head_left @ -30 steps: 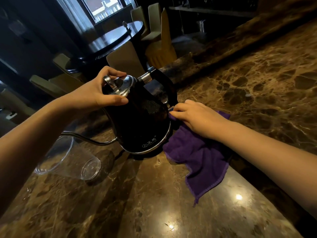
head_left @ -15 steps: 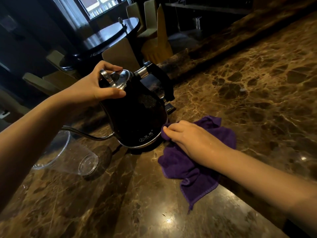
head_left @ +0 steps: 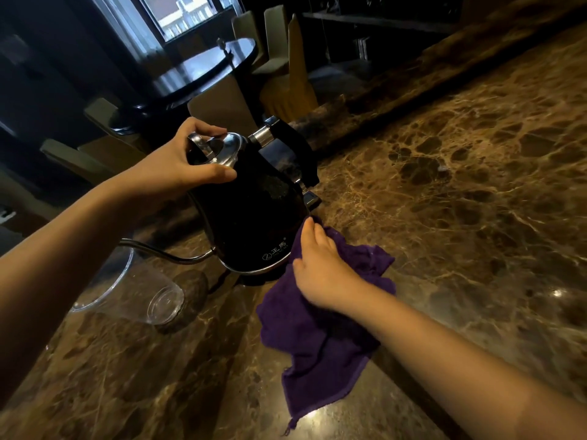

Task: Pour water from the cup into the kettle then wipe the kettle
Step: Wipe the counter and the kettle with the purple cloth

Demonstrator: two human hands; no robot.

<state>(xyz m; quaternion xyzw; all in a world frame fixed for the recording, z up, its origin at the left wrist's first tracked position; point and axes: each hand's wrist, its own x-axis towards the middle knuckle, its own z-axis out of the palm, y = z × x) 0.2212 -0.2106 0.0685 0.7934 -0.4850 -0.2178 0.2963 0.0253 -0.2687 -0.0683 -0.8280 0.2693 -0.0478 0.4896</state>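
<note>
A black kettle with a chrome lid and a thin curved spout stands on the brown marble counter. My left hand grips the top of the kettle at the lid. My right hand presses a purple cloth against the kettle's lower right side, near its base. A clear plastic cup lies on its side to the left of the kettle, under the spout, and looks empty.
The counter edge runs behind the kettle, with a raised marble ledge at the back right. Beyond it are a round dark table and several covered chairs. Part of the cloth hangs toward the counter's near edge.
My right hand slid the cloth down from the kettle's handle to its base, then along the lower side. My left hand stayed on the lid.
</note>
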